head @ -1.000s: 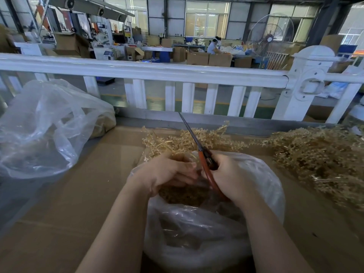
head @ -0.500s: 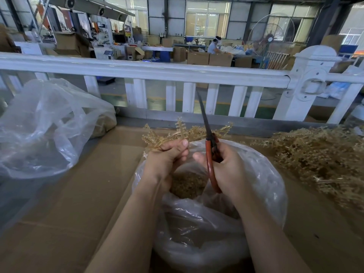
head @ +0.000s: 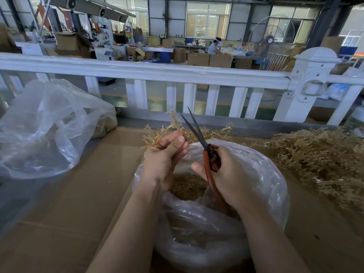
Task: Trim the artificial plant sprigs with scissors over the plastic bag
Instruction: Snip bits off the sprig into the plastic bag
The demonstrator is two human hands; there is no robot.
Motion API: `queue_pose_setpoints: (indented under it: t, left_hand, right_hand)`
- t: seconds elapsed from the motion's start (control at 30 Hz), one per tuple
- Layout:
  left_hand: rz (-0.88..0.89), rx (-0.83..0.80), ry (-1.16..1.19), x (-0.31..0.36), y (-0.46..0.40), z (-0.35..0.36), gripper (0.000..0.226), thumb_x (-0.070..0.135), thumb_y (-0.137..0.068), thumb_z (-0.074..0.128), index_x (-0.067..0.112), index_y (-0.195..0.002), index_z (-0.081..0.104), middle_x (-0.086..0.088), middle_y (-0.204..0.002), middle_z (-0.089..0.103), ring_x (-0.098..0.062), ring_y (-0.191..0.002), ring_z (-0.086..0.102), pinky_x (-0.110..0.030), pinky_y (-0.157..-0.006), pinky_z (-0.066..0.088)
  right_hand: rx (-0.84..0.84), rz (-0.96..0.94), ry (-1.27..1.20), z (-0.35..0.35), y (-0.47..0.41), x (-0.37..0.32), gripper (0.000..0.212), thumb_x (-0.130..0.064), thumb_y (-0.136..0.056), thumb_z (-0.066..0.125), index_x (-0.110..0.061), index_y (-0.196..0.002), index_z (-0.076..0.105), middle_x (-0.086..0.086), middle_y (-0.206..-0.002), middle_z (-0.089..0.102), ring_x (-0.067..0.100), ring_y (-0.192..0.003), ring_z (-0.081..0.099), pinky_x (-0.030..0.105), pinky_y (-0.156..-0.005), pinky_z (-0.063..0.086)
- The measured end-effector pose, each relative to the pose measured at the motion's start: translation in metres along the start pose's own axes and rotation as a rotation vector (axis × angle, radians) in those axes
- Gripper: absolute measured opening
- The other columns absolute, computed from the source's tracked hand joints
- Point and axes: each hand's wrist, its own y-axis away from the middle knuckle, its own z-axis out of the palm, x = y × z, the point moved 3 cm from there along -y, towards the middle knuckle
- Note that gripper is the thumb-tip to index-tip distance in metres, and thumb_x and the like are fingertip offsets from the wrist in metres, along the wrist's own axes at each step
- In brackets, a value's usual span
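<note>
My left hand pinches a small bunch of tan artificial sprigs above the far rim of a clear plastic bag. My right hand grips red-handled scissors. Their dark blades are slightly parted and point up and away, close to the sprigs on the right. Inside the bag lies a heap of tan trimmings.
A large pile of tan sprigs covers the cardboard-covered table at the right. A second clear bag bulges at the left. A white railing runs along the far edge, with a workshop beyond it.
Both hands rose out of the bag mouth. My left hand lifted the sprigs up and left. The scissors swung upright, then tilted left, and their blades parted a little.
</note>
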Motion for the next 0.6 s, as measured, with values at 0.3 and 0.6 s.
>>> queue_pose_setpoints:
  t: [0.3, 0.6]
  left_hand:
    - [0.077, -0.045, 0.038, 0.0036, 0.0002, 0.0010, 0.018, 0.008, -0.073, 0.068, 0.008, -0.091, 0.069, 0.000, -0.078, 0.073, -0.007, -0.070, 0.068, -0.017, -0.068, 0.057]
    - [0.135, -0.058, 0.012, 0.0046, 0.0008, 0.0030, 0.015, 0.005, -0.073, 0.066, 0.007, -0.087, 0.072, -0.005, -0.084, 0.072, -0.012, -0.074, 0.065, -0.020, -0.071, 0.056]
  right_hand:
    - [0.013, -0.071, 0.207, -0.0030, 0.0030, 0.0018, 0.065, -0.088, -0.065, 0.052, -0.034, -0.100, 0.051, -0.016, -0.091, 0.060, 0.003, -0.083, 0.060, 0.026, -0.071, 0.052]
    - [0.047, -0.095, 0.267, -0.0017, 0.0027, -0.0012, 0.080, -0.097, -0.059, 0.041, -0.030, -0.101, 0.052, -0.016, -0.089, 0.060, 0.003, -0.081, 0.060, 0.022, -0.067, 0.052]
